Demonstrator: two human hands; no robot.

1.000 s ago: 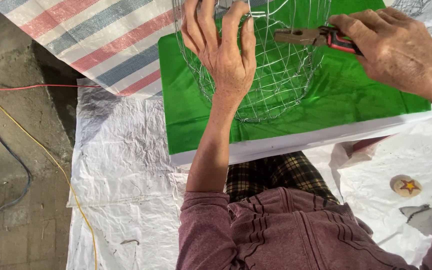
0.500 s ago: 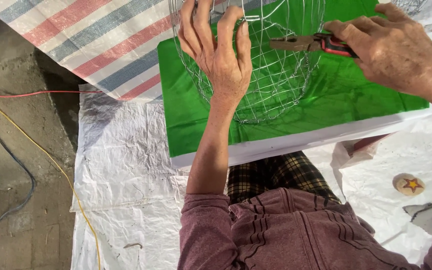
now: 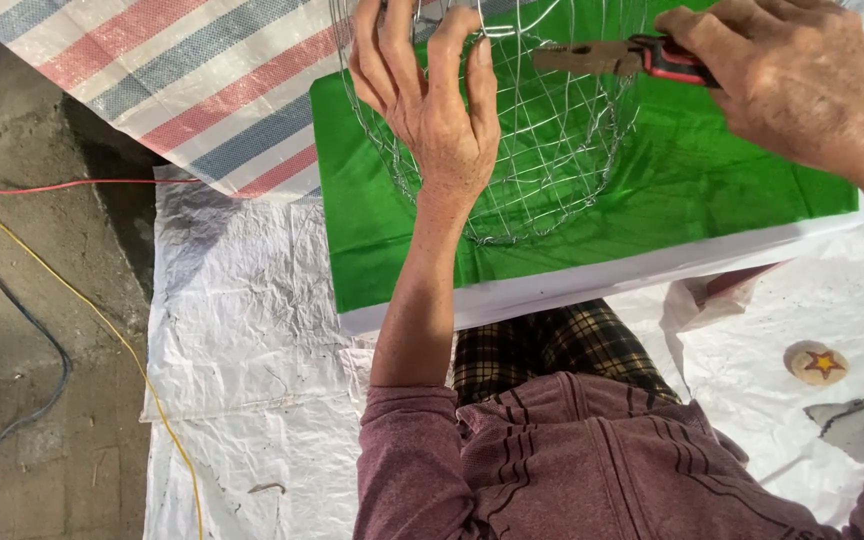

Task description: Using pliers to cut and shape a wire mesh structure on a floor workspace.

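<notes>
We grip the round basket of thin silver wire mesh (image 3: 532,140) with our left hand (image 3: 430,105), the fingers curled over its left wall and hooked through the mesh, palm pressed against the wires. The basket stands at the far middle of the scene, its bottom resting on a flat board covered in bright green sheeting (image 3: 652,210) with a white edge along its near side. Our right hand (image 3: 802,75), at the far right, is closed around the red and black handles of a pair of pliers (image 3: 622,57), whose dull metal nose points left and lies against the upper right part of the mesh; we cannot tell whether the nose pinches a wire. Left of the board a woven sheet striped red, blue and white (image 3: 182,80) spreads toward the far left, and beneath everything lies a crumpled white plastic sheet (image 3: 242,340). On the bare ground at the left run a thin red wire (image 3: 82,185), a yellow cord (image 3: 102,320) and a dark cable (image 3: 42,350). At the near right, on the white sheet, sits a small round disc with a star on it (image 3: 815,362).
</notes>
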